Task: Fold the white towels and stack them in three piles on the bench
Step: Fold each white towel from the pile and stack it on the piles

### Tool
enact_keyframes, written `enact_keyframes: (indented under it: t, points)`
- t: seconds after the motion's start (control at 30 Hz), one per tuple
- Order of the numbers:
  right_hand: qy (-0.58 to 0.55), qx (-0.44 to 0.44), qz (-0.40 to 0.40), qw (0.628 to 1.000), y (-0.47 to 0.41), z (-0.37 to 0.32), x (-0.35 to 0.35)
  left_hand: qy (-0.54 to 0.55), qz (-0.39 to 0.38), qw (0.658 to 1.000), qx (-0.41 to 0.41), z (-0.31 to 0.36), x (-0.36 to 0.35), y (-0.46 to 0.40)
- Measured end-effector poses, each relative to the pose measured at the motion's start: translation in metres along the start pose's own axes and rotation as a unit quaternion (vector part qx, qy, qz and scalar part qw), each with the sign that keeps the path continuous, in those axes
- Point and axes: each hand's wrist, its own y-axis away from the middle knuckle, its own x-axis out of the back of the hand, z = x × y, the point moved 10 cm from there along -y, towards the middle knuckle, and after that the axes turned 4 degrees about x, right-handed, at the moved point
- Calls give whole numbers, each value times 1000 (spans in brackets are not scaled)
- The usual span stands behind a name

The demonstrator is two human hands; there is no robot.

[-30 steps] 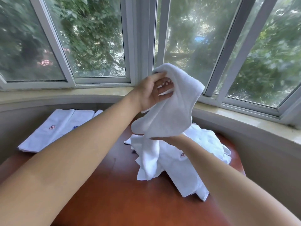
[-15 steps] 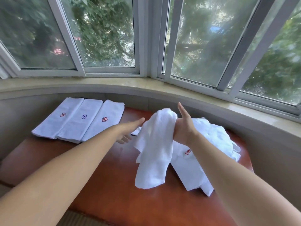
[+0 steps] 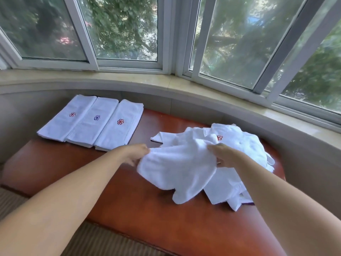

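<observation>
A white towel [image 3: 177, 169] is pinched at its top edge by both hands, left hand [image 3: 135, 154] on one corner, right hand [image 3: 224, 156] on the other, fingers closed on the cloth. It's held spread btwn them, w/ the lower part drooping onto the reddish-brown bench [image 3: 147, 209]. Right behind & under the towel, an unfolded heap of towels [image 3: 239, 145] is piled up, a red flower logo showing on top. Well to the left of the heap, three folded piles [image 3: 92, 122] are laid side by side, touching, logos red, blue, red. Behind the heap, a curved windowsill [image 3: 166, 84] is seen, w/ windows [image 3: 120, 30] & trees beyond.
</observation>
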Motion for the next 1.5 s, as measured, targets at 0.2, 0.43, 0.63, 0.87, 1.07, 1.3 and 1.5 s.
enact_keyframes:
  t: [0.2, 0.43, 0.63, 0.87, 1.07, 1.3, 1.5]
  points:
    - [134, -145, 3, 980, -15, 118, -7, -44, -71, 984, 154, -118, -64, -26]
    - [277, -209, -170, 922, -10, 176, -47, 53, -147, 968, 194, -183, -123, -40]
    - [284, -221, -208, 910, -3, 189, -60, 97, -136, 966, 200, -211, -116, -39]
    - [29, -82, -41, 995, -35, 115, -50, 327, 1, 940, 102, -179, -44, -37]
    - [-129, -134, -137, 973, -22, 79, -79, 456, -28, 881, 119, -160, -10, -18]
    - [-47, -104, -90, 989, -23, 48, -77, 429, 19, 895, 119, -153, 25, 4]
    - [-387, 122, -198, 893, -9, -81, -67, 670, -63, 713, -196, -62, 126, 37]
